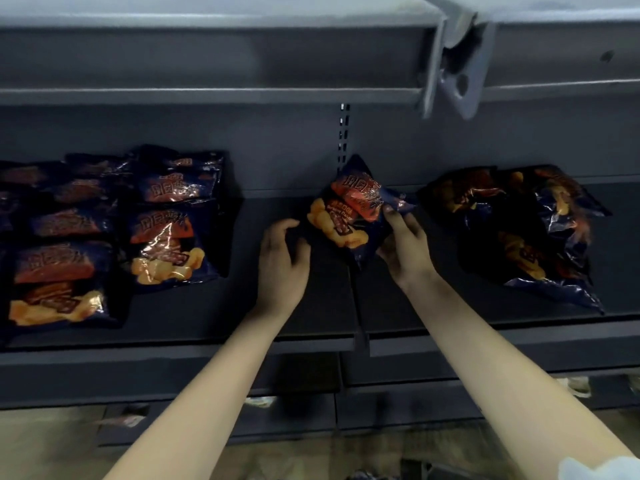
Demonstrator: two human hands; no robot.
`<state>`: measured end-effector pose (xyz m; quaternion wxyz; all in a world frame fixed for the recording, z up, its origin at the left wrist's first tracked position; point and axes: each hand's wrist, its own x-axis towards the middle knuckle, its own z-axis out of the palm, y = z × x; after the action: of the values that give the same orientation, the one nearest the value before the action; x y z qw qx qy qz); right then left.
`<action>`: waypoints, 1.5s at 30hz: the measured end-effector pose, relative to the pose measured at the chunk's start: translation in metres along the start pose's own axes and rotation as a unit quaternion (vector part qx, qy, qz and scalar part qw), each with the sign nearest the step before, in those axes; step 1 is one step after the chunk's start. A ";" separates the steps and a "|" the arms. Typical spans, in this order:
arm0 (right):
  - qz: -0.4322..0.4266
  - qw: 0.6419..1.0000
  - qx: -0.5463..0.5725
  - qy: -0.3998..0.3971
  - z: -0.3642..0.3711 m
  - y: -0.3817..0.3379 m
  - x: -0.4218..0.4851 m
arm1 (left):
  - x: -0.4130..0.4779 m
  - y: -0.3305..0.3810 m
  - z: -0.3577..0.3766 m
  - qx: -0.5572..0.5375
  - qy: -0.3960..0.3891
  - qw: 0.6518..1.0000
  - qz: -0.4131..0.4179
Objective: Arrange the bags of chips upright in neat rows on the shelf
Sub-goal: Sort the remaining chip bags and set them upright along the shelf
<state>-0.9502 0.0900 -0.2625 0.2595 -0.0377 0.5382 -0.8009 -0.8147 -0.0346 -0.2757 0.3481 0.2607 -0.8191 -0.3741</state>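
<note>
A dark blue and orange bag of chips [353, 211] is held tilted above the middle of the dark shelf [214, 313]. My right hand [403, 249] grips its lower right edge. My left hand [282, 261] hovers just left of the bag, fingers curled and apart, holding nothing. On the left, several matching bags [162, 237] stand in rows leaning back. On the right, a loose pile of bags [530, 233] lies jumbled and flat.
The upper shelf [214, 57] and its metal bracket [457, 74] overhang the work area. A slotted upright [343, 133] runs down the back panel. A seam [360, 313] divides the shelf into two boards. Lower shelves show below.
</note>
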 end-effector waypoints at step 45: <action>-0.208 0.889 -0.401 -0.080 0.210 0.152 -0.103 | -0.011 -0.166 -0.247 0.371 -0.067 0.909 0.181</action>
<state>-0.7328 -0.0831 -0.2864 0.0921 -0.3136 0.7708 -0.5469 -0.5913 -0.2308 -0.2934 0.2322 0.1927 -0.9534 0.0091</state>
